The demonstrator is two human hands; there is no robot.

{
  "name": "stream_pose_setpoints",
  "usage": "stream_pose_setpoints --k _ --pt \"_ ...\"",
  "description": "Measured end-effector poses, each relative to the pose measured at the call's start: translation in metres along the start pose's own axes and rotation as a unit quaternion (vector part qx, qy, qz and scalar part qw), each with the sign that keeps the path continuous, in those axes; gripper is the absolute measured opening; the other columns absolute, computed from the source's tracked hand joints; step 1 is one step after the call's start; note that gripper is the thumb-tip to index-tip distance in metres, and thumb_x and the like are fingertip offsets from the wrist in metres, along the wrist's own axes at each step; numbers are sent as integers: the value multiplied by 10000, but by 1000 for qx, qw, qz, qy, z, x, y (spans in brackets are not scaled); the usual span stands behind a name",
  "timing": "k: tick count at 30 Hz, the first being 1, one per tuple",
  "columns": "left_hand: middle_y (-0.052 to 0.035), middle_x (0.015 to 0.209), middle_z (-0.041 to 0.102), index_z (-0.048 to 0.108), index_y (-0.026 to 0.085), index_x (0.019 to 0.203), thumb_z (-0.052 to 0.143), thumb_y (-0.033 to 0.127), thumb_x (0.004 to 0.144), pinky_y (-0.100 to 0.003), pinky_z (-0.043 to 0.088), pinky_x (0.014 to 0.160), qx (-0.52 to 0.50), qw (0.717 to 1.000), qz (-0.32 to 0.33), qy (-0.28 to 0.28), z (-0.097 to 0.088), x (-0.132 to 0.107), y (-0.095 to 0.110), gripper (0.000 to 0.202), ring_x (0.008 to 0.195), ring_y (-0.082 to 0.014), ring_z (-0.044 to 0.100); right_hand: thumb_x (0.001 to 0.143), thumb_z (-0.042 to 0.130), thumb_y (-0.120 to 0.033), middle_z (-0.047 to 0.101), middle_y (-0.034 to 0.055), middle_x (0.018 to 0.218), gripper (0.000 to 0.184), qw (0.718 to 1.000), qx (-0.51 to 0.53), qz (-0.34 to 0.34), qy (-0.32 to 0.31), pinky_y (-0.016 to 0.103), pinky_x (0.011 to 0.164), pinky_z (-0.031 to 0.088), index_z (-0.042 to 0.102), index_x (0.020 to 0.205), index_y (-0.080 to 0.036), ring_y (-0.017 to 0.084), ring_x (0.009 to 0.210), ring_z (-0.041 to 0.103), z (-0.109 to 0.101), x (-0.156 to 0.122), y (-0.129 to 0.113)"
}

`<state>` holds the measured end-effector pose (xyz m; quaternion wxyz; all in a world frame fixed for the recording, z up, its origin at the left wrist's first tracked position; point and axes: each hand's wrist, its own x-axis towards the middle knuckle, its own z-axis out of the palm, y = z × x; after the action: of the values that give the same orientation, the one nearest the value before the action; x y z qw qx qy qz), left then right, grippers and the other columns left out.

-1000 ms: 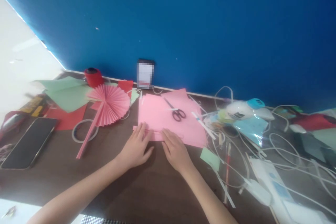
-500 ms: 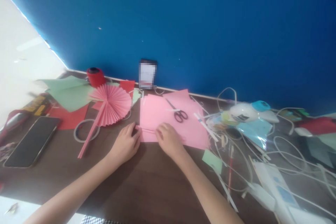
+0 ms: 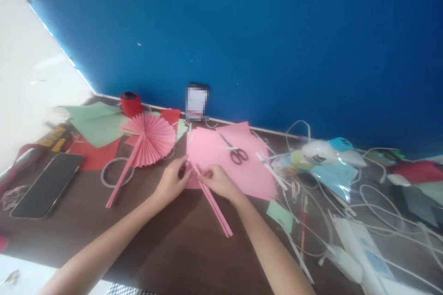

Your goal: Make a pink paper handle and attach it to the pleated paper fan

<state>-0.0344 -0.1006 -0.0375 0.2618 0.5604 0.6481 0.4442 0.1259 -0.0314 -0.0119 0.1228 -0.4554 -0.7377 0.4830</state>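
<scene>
Right hand [image 3: 218, 180]: grip closed, thumb and finger pinching a narrow, pink, folded-paper strip [image 3: 215, 206]. Left hand [image 3: 175, 179]: fingers and thumb curled at the strip's far end; too blurred to tell whether that grip is closed on it. The strip slants between the hands, over the near edge of the flat pink paper sheets [image 3: 205, 140], its loose end over the dark brown wooden desk [image 3: 173, 253].

Handling, my judgement: keep the folded layers flush, pinch close to the end, press lightly so the creases stay crisp, and support the loose tail against twisting.

Containers: red cylinder with a black top [image 3: 130, 106], contents hidden; white, blue-capped bottle [image 3: 320, 151], opaque, contents unknown; shiny blue plastic packet [image 3: 335, 176] beside it, contents unclear.
</scene>
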Motion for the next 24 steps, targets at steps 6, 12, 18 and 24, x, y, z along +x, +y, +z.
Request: stream_pose_setpoints --k 6,12,18,24 --pt "-66 730 674 645 88 868 726 350 627 -263 513 664 -323 927 -175 -74 17 25 18 365 678 -152 635 664 655 -416 564 -2 642 281 978 208 -3 0 238 533 412 565 659 -150 134 613 527 -7 -3 7" --pt "-73 715 690 692 83 791 742 347 614 -322 519 725 -405 884 -211 -96 26 31 21 322 663 -165 647 680 659 -376 541 -18 660 248 975 221 -20 6 248 577 413 539 658 -160 118 619 513 -15 -8 14" --pt "-69 677 684 674 72 702 751 351 600 -275 522 664 -374 893 -206 -141 24 32 37 307 621 -144 637 730 615 -340 574 -3 752 176 978 183 -91 44 292 697 457 549 755 -179 139 718 561 -33 -7 9" --pt "7 521 630 475 134 813 796 295 534 -229 486 517 -335 910 -207 -129 29 33 48 455 488 -126 607 691 645 -348 568 0 734 215 987 127 -100 24 269 598 469 581 772 -160 135 661 556 -43 1 -10"
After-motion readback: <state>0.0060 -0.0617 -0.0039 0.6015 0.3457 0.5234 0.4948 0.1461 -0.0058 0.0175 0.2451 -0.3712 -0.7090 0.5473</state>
